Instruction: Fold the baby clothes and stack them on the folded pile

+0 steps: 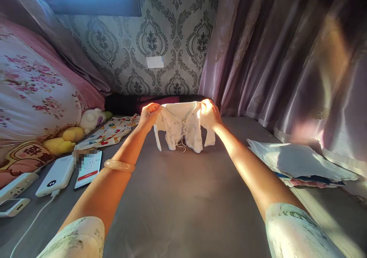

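A small white baby top (177, 126) with a faint print hangs between my two hands, its front lacing and thin strings facing me. My left hand (150, 114) pinches it at the upper left shoulder. At the opposite shoulder, my right hand (210, 112) grips the cloth in bright sunlight. Both arms are stretched forward, and the lower edges of the top hang just over or against the grey sheet (172, 196); I cannot tell which. Part of each sleeve is hidden behind the fingers.
On the left lie a phone (89, 170), a white power bank (56, 175) with a cable, a power strip (18, 185), plush toys (64, 137) and a patterned cloth (110, 131). A stack of folded cloths (301, 160) sits right, beside the curtain (275, 66).
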`<state>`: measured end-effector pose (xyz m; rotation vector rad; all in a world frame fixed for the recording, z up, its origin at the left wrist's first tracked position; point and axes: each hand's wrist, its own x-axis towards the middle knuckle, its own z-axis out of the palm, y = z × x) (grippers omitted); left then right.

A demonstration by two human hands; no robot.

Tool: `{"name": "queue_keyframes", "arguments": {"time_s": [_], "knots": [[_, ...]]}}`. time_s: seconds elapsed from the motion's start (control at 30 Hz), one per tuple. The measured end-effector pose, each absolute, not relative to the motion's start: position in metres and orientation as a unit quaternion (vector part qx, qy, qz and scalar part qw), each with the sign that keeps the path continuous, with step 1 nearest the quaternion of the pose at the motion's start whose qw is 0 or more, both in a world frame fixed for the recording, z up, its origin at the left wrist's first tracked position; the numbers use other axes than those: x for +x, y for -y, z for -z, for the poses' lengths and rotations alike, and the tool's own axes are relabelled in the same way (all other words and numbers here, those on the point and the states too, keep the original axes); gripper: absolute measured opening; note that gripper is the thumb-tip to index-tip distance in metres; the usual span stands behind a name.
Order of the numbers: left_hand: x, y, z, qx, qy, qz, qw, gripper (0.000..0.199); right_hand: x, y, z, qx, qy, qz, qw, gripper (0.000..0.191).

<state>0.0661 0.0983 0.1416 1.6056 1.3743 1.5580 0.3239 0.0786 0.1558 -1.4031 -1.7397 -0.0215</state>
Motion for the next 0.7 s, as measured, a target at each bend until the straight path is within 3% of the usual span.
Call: {"name": "queue_keyframes", "arguments": {"time_s": [0.27, 0.47, 0.6, 0.7], "knots": [[0.034, -0.039, -0.172, 0.656, -0.472, -0.518, 0.281, 0.038, 0.338, -0.039, -0.172, -0.51, 0.751, -0.046, 0.417, 0.033], [0.005, -0.007, -0.208, 0.667, -0.49, -0.398, 0.396, 0.035, 0.348, -0.01, -0.198, -0.454, 0.736, -0.361, 0.349, 0.037], [0.0, -0.042, -0.178, 0.676, -0.505, -0.304, 0.442, 0.036, 0.35, -0.032, -0.174, -0.473, 0.683, -0.489, 0.266, 0.031], [0.007, -0.078, -0.129, 0.711, -0.518, -0.241, 0.41, 0.033, 0.347, -0.062, -0.132, -0.516, 0.7, -0.456, 0.189, 0.025]]}}
